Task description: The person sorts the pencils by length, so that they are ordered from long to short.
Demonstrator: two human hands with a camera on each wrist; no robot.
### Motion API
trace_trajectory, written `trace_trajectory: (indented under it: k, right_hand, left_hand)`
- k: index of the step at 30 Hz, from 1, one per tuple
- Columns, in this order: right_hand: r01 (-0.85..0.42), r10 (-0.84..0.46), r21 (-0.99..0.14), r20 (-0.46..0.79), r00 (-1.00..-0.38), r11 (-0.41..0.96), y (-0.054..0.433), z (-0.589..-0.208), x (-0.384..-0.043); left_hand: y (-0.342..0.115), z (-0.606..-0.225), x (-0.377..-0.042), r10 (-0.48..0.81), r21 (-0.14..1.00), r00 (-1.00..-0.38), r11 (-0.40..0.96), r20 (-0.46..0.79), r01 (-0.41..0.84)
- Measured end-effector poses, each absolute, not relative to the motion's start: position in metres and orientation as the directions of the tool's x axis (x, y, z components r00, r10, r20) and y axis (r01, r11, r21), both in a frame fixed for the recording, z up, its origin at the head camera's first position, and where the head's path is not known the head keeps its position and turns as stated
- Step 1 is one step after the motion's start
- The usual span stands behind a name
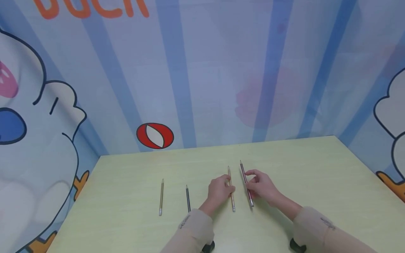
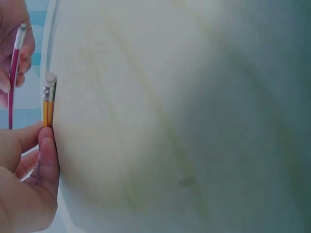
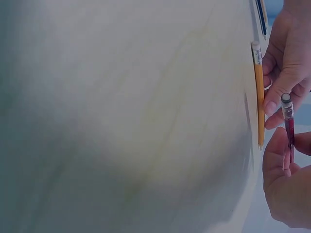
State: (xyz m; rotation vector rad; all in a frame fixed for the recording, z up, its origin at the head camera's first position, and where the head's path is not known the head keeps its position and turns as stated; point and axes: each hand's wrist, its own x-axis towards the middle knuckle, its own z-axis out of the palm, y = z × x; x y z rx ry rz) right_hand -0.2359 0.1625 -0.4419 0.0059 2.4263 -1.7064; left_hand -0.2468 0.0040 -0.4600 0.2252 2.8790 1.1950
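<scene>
My left hand [image 1: 219, 191] pinches a yellow-orange pencil [image 1: 232, 202] between thumb and fingers near its middle. The pencil's pink eraser end and metal band [image 2: 49, 87] point towards me. Just to the right, a dark red pencil [image 1: 242, 169] is pinched by my right hand [image 1: 264, 186], its tip pointing away from me. In the right wrist view this red pencil [image 3: 289, 121] shows a white eraser end, with the thumb and a finger on either side of it. The two held pencils lie side by side, a small gap apart.
On the pale yellow table [image 1: 126, 182] a golden-brown pencil [image 1: 161, 196] lies at the left. Between it and my left hand is a dark blue pencil [image 1: 188, 197], its lower end hidden by my sleeve. A printed blue striped wall [image 1: 215, 88] stands behind the table.
</scene>
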Motion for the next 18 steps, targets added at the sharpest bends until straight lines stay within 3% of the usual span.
trace_trajectory:
  k: [18]
  right_hand:
    - [0.064, -0.087, -0.846, -0.129, -0.988, 0.53, 0.149, -0.449, -0.253]
  left_hand:
    - [0.004, -0.463, -0.248, 0.143, 0.704, -0.99, 0.702, 0.008, 0.107]
